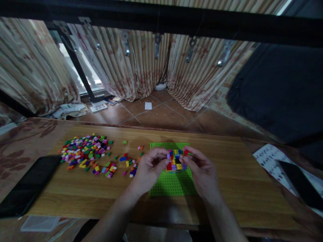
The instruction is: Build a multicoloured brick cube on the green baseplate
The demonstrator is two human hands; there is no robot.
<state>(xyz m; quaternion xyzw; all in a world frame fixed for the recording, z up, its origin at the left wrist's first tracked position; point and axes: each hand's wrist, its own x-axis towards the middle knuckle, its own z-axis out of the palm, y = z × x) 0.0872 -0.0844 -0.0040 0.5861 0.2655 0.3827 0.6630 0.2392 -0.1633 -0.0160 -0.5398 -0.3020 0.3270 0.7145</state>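
Observation:
A green studded baseplate (171, 184) lies on the wooden table (227, 174). On it sits a small block of coloured bricks (175, 162) in red, yellow, purple and blue. My left hand (148, 168) curls against the block's left side, fingertips touching it. On the block's right side, my right hand (200, 168) pinches a small red brick (186, 152) at the top right corner. Both hands have bent, closed fingers.
A heap of loose coloured bricks (84, 151) spreads over the table's left part, with strays (128, 163) nearer the plate. A black phone (30, 183) lies far left. Printed paper (272, 159) and a dark device (302, 185) sit at right. Curtains and tiled floor lie beyond.

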